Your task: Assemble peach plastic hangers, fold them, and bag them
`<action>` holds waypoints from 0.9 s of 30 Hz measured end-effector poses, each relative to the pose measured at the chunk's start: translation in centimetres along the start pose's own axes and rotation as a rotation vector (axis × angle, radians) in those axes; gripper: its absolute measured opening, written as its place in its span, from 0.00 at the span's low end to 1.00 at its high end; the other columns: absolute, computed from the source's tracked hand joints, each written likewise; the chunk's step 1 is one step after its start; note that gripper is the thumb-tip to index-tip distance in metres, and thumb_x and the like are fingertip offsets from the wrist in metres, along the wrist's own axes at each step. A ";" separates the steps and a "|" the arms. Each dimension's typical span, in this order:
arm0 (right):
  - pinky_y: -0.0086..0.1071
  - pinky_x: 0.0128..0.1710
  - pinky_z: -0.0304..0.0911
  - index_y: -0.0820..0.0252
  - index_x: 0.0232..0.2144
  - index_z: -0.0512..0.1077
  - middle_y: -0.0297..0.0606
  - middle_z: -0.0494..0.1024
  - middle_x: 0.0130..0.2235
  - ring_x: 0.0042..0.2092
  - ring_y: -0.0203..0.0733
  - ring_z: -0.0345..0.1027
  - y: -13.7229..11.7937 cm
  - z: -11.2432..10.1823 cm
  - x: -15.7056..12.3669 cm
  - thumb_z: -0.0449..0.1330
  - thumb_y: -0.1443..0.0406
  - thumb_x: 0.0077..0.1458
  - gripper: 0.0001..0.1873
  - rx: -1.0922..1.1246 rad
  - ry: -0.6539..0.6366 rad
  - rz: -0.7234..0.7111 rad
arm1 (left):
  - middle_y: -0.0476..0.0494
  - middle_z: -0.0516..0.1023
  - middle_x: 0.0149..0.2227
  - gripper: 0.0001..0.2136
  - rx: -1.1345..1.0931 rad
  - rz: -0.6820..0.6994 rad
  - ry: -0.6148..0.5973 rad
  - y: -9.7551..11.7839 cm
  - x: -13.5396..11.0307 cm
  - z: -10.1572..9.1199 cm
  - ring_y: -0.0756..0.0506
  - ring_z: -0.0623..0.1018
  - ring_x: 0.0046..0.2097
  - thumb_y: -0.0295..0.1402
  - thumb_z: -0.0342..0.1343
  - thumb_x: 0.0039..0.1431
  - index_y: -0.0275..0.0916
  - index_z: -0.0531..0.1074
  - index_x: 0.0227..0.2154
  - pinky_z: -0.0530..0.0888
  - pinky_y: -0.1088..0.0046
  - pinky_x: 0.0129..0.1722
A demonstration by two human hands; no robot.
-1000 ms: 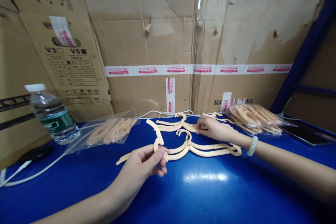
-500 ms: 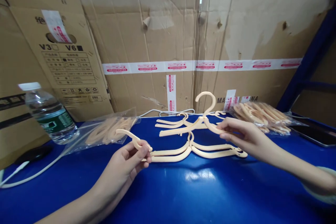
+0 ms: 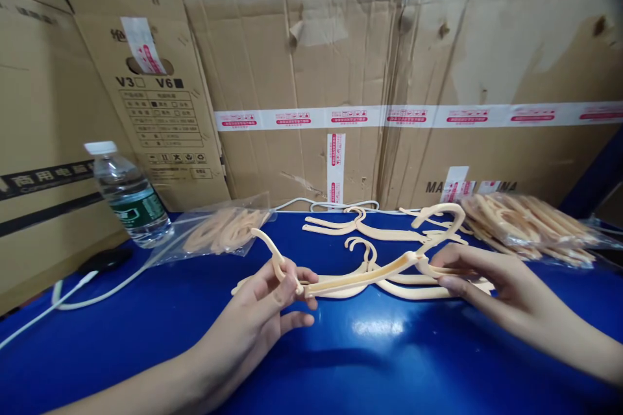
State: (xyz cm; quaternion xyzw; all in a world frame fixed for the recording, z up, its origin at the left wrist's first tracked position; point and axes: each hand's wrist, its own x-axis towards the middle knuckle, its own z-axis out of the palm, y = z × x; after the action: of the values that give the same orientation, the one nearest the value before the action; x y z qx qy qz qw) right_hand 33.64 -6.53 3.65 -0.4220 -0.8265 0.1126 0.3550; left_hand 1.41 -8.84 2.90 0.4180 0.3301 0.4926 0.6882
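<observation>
Pinched between the thumb and fingers of my left hand [image 3: 265,311] is a small curved cream plastic hanger piece [image 3: 267,245], its free end pointing up and left. My right hand [image 3: 496,282] grips a cream clothes hanger [image 3: 374,273] by its right arm, the hook tipped over to the right. The hanger's left arm reaches across to my left fingertips, its end against the lower end of the curved piece; whether they are joined I cannot tell. Behind it, hangers [image 3: 409,294] lie on the blue table, partly covered by my hands and the held hanger.
Farther back lie more hangers [image 3: 384,234]. Clear bags of hanger parts rest at left [image 3: 224,228] and right [image 3: 530,220]. A water bottle [image 3: 134,198], a black device [image 3: 104,259] and a white cable [image 3: 111,298] are on the left. Cardboard boxes [image 3: 302,168] wall off the back.
The hanger in my right hand has come down and tilted, and its left arm now meets the curved piece in my left hand. The view has shifted left.
</observation>
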 end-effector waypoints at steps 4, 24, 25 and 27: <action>0.27 0.30 0.68 0.54 0.35 0.73 0.35 0.78 0.32 0.32 0.40 0.73 -0.5 0.3 -0.3 0.58 0.61 0.59 0.06 -0.023 0.042 -0.045 | 0.49 0.74 0.36 0.12 -0.008 -0.072 0.003 -0.3 -0.2 0.0 0.50 0.75 0.34 0.39 0.66 0.54 0.39 0.69 0.30 0.73 0.74 0.35; 0.25 0.29 0.70 0.52 0.36 0.71 0.35 0.79 0.32 0.31 0.40 0.75 -2.4 0.7 -0.7 0.56 0.66 0.59 0.04 -0.101 0.146 -0.190 | 0.50 0.73 0.27 0.15 -0.016 -0.126 0.128 0.1 -0.1 -0.1 0.52 0.74 0.29 0.35 0.72 0.44 0.35 0.71 0.25 0.73 0.79 0.30; 0.26 0.29 0.71 0.52 0.36 0.71 0.35 0.79 0.32 0.32 0.41 0.75 -2.3 0.7 -0.7 0.56 0.66 0.59 0.04 -0.101 0.152 -0.191 | 0.49 0.73 0.27 0.14 -0.014 -0.130 0.127 0.1 -0.1 -0.1 0.52 0.74 0.29 0.35 0.72 0.45 0.35 0.72 0.25 0.73 0.79 0.31; 0.27 0.30 0.71 0.51 0.38 0.71 0.36 0.79 0.33 0.32 0.42 0.75 -2.1 0.7 -0.8 0.56 0.66 0.59 0.06 -0.105 0.154 -0.198 | 0.49 0.73 0.28 0.14 -0.005 -0.131 0.121 0.2 -0.2 -0.1 0.52 0.74 0.29 0.35 0.72 0.46 0.35 0.72 0.25 0.74 0.78 0.32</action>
State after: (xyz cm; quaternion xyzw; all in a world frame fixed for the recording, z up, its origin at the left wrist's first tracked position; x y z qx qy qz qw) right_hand 32.19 -8.41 3.80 -0.3638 -0.8392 0.0006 0.4042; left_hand 1.20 -9.02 3.02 0.3630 0.3967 0.4716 0.6989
